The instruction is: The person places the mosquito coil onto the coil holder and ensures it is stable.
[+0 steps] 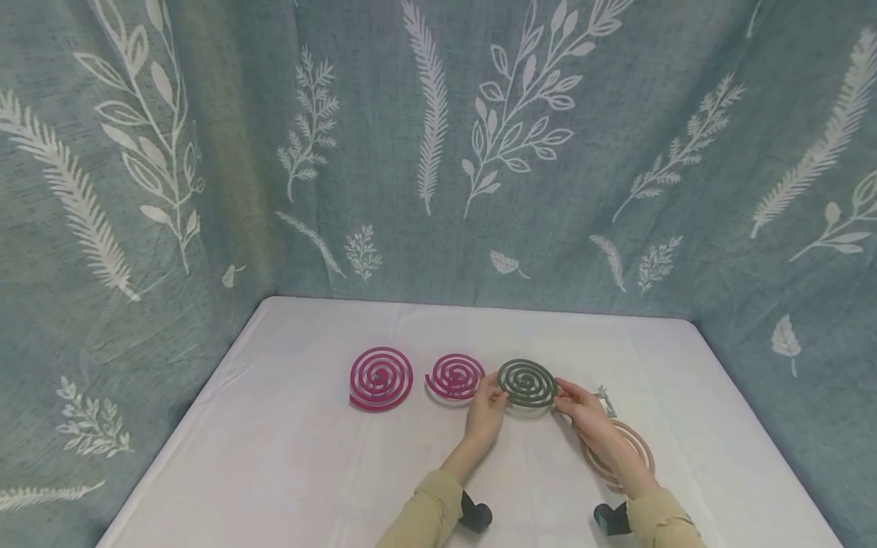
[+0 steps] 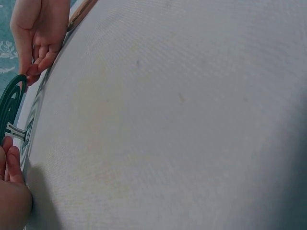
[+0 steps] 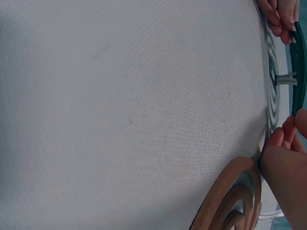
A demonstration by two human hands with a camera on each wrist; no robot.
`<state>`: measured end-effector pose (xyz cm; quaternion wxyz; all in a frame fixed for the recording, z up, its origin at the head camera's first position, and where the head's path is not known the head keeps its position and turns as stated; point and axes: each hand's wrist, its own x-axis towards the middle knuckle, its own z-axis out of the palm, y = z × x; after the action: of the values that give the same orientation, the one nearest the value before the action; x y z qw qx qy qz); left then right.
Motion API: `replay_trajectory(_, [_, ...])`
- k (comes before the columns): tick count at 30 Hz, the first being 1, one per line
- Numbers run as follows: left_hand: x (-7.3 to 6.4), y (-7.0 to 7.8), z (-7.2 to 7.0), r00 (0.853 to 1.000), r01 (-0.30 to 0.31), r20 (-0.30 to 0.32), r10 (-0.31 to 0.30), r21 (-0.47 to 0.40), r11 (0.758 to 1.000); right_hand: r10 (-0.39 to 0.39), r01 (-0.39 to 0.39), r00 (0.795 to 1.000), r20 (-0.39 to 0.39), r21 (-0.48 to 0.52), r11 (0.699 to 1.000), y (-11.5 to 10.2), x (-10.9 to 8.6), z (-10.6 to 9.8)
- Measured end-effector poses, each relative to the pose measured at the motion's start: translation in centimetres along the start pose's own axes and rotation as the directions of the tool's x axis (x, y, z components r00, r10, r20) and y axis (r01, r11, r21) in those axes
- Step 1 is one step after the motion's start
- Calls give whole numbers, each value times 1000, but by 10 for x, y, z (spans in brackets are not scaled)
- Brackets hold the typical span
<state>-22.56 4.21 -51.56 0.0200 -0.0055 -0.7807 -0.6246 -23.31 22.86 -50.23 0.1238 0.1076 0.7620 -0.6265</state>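
Observation:
A dark green mosquito coil [image 1: 526, 382] is held level just above the table, between both hands. My left hand [image 1: 485, 411] pinches its left edge with thumb and fingers, and my right hand [image 1: 594, 417] pinches the right edge. In the left wrist view, a small metal stand [image 2: 17, 132] reaches from the table to the coil's middle. The same metal stand [image 3: 286, 79] shows side-on in the right wrist view. Under my right forearm lies a brown mosquito coil [image 3: 235, 187], partly hidden in the head view.
Two magenta coils stand to the left: a farther magenta coil [image 1: 381, 378] and a nearer magenta coil [image 1: 457, 377] close to my left hand. Another metal stand [image 1: 606, 403] lies just beyond my right hand. A leaf-patterned curtain [image 1: 438, 152] surrounds the white table [image 1: 274, 457].

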Motion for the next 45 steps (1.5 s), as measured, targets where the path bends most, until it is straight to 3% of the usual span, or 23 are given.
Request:
replay_trajectory(31, [-2,3,0,1000,-10,-2,11,21,1000,20,-20,1000,-5,-5,1000,-1,2,-1])
replay_trajectory(45, [1,0,2,1000,22,0,-22,38,999,27,-27,1000,-1,8,1000,-3,1,-1])
